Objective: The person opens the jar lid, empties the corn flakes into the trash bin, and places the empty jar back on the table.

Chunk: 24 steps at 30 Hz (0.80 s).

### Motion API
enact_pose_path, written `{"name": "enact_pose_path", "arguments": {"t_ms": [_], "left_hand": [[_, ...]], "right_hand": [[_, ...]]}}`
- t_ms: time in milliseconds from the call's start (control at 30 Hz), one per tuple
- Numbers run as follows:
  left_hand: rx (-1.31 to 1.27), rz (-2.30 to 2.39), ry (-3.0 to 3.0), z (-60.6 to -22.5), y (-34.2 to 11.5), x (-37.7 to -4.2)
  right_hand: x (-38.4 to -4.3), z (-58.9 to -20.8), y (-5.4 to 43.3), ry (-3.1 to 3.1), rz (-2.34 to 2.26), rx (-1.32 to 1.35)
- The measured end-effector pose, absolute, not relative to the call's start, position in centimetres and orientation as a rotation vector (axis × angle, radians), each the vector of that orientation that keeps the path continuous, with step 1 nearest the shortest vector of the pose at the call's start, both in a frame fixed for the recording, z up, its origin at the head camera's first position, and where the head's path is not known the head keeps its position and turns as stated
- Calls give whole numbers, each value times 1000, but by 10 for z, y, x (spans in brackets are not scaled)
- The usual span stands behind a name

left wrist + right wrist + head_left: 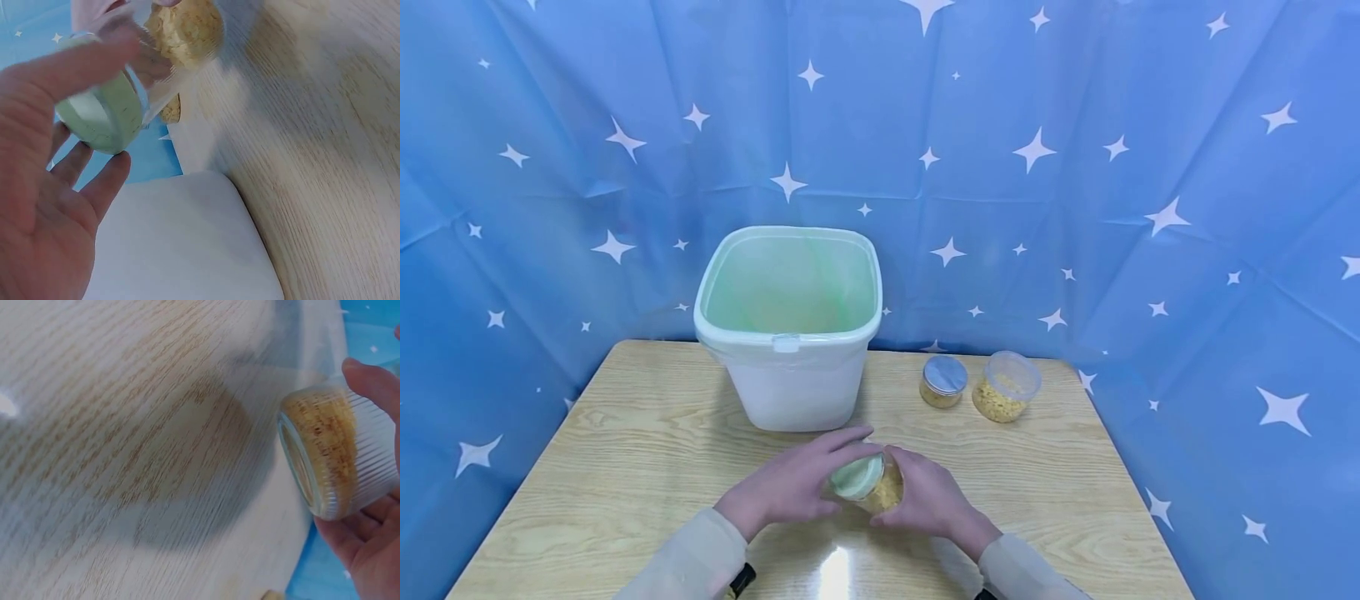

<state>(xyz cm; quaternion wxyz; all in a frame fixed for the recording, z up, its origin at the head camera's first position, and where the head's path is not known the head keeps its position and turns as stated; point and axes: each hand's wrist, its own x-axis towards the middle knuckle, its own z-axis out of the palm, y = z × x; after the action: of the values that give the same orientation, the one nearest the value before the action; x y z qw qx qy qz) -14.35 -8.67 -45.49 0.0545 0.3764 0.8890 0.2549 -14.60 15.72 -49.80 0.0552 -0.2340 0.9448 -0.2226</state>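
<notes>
A ribbed clear jar (888, 491) with yellowish flakes inside lies tilted between both hands, its pale green lid (856, 478) facing left. From the right side, my right hand (931, 497) grips the jar body, thumb on one side and fingers on the other. In the right wrist view the jar's base (299, 464) points away from the palm, and the flakes are heaped toward that end. My left hand (797, 483) holds the green lid (103, 119) between thumb and fingertips. The lid sits at the jar's mouth.
Behind the hands stands a large white bin (797, 375), its top uncovered. Farther right are a small jar with a silver lid (945, 375) and a clear tub of yellow flakes (1006, 387). A blue star-patterned curtain (880, 150) hangs behind the wooden table (625, 450).
</notes>
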Motion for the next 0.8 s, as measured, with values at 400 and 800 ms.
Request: {"name": "enact_pose_path", "arguments": {"t_ms": [400, 800], "left_hand": [[841, 778, 2853, -457, -83, -145], [1169, 719, 2756, -456, -90, -140]], "right_hand": [[-146, -495, 155, 2879, -656, -743], [-147, -492, 155, 2853, -633, -737]]}}
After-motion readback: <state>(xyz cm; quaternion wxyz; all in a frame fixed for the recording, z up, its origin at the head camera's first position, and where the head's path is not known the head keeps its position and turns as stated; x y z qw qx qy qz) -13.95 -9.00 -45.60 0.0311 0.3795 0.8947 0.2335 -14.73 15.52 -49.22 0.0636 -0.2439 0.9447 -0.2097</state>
